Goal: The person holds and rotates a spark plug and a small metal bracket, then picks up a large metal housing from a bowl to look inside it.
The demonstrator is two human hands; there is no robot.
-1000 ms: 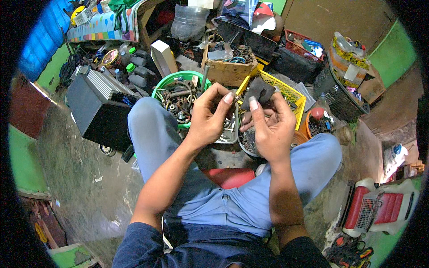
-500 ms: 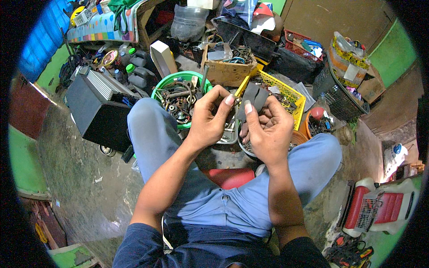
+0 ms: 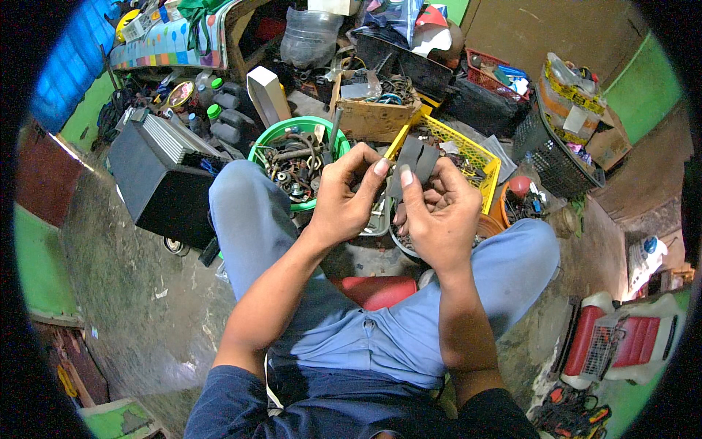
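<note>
A flat dark grey piece with a slit in it [image 3: 418, 162], perhaps rubber, is pinched between the thumb and fingers of my right hand [image 3: 442, 208]. Its slit end points up and away from me. My left hand [image 3: 347, 197] is closed in a pinch just left of this piece, thumb pressed to the fingertips. Whatever lies in that pinch is too small or hidden to make out. Both hands are raised in front of my knees. Below and behind them stand a green basin [image 3: 256, 150] of metal parts and a yellow crate [image 3: 488, 183].
A black box-shaped case [image 3: 164, 197] stands left of my knee. Behind the basin is a cardboard box [image 3: 373, 121] with wires. On the right are an orange container [image 3: 504, 212] and a black basket [image 3: 552, 157]. A red-and-white case [image 3: 585, 340] lies at lower right.
My left hand has shifted slightly to the right, its thumb tip closer to the grey piece. My right hand and the piece stay nearly in place.
</note>
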